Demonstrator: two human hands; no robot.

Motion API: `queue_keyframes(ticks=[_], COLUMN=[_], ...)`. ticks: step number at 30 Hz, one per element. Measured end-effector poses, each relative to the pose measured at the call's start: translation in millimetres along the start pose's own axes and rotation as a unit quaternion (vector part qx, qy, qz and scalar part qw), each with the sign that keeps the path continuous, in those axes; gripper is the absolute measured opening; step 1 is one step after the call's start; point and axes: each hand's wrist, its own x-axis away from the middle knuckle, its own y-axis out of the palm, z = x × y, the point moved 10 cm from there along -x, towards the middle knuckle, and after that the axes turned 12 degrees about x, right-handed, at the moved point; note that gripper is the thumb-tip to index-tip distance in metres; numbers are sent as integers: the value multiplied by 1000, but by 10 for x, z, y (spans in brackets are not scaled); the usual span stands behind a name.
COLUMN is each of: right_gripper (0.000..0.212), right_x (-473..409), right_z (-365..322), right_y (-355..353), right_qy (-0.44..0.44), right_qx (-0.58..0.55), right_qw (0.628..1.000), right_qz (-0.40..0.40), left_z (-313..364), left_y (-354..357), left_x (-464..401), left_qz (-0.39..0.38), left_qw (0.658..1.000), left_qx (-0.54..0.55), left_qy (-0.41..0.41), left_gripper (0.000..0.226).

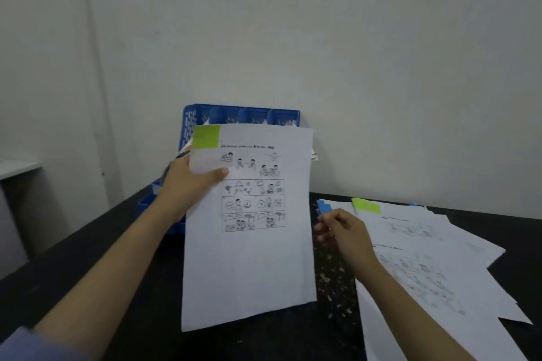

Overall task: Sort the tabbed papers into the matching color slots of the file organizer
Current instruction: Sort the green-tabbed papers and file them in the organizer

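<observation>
My left hand (187, 182) pinches the left edge of a white printed sheet (252, 258) with a green tab (206, 136) at its top left corner. The sheet hangs upright in front of the blue file organizer (234, 116), hiding most of its slots. My right hand (341, 228) hovers over the left edge of a spread pile of papers (434, 261), its fingers loosely curled near a sheet with a blue tab (324, 206). Another green tab (366, 205) shows on a sheet in the pile.
The black table (102, 243) runs back to a pale wall. The organizer stands at the table's back against the wall. White specks mark the tabletop between the held sheet and the pile. A grey surface (17, 167) lies at far left.
</observation>
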Motion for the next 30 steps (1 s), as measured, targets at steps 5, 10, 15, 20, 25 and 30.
queue_keyframes(ticks=[5, 10, 15, 20, 25, 30], right_gripper=[5, 33, 60, 63, 62, 55], right_x=[-91, -141, -107, -64, -57, -4], right_z=[-66, -129, -134, -103, -107, -170], right_y=[370, 663, 853, 1038, 1024, 960], right_qy=[-74, -134, -161, -185, -191, -188], right_qx=[95, 167, 133, 167, 193, 224], right_qw=[992, 975, 978, 968, 962, 956], right_qz=[38, 53, 26, -6, -16, 32], left_z=[180, 399, 707, 997, 1189, 1299], left_y=[-543, -888, -1157, -1238, -1152, -1022], left_x=[-45, -57, -87, -115, -156, -204], left_qz=[55, 108, 166, 202, 206, 202], left_qw=[998, 990, 974, 951, 935, 924], left_qx=[-22, -68, -110, -170, -216, -245], left_qy=[19, 55, 105, 160, 191, 212], left_gripper=[20, 32, 38, 42, 37, 30])
